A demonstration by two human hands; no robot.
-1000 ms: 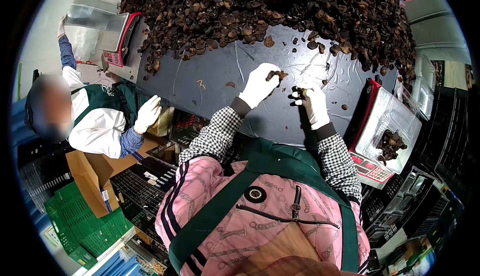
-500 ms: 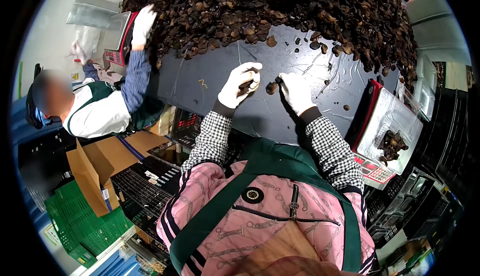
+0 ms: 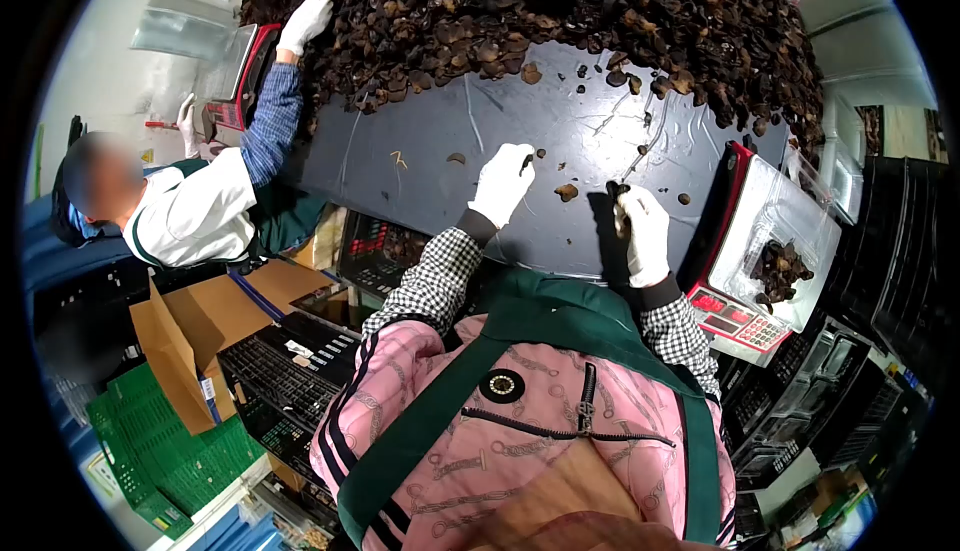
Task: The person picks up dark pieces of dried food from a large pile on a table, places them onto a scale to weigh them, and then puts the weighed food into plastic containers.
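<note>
My left hand (image 3: 503, 186), in a white glove, is over the middle of the dark grey table with its fingers closed. A small dark mushroom piece (image 3: 527, 161) shows at its fingertips. To the right, my gloved right hand (image 3: 645, 238) pinches a dark mushroom piece (image 3: 617, 191), its shadow falling on the table at its left. Between the hands lies a loose brown piece (image 3: 567, 193), touched by neither. Beyond them spreads a big heap of dark brown mushrooms (image 3: 560, 11) that look like wood ear.
On my right, a red scale (image 3: 745, 323) carries a clear plastic tray (image 3: 740, 241) with mushrooms inside. At left, a co-worker's gloved hand (image 3: 308, 19) reaches onto the heap beside another scale (image 3: 232, 111). Black crates (image 3: 285, 366), a cardboard box (image 3: 185, 336) and a green crate (image 3: 150, 451) stand lower left.
My left hand has shifted right and toward me, its fingers now closed together. My right hand has moved right and nearer my body. The co-worker's hand has moved further onto the heap.
</note>
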